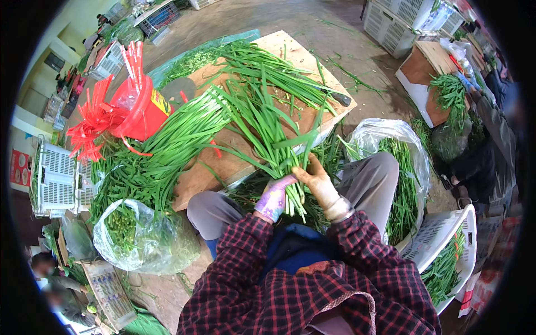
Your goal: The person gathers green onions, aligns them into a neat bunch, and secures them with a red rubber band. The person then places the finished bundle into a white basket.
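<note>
Gloved in a purple floral pattern, my left hand (272, 199) grips a bunch of long flat green leaves, likely garlic chives (270, 138), near its pale stem ends. My right hand (322, 186), in a stained pale glove, has its thumb and fingers against the right side of that same bunch. The stems point towards my lap and the leaves fan out over a wooden board (238, 155). To the left on the board lies a larger sheaf of chives (197, 119). More loose chives (268, 67) lie at the back, partly over a knife with a black handle (341, 99).
A red bucket (144, 113) holds red plastic ties (98, 121) at the left. Clear plastic bags of greens stand on the left (159, 247) and right (423, 161) of my knees. A white crate (469, 247) is at the right. Other people sit at both sides.
</note>
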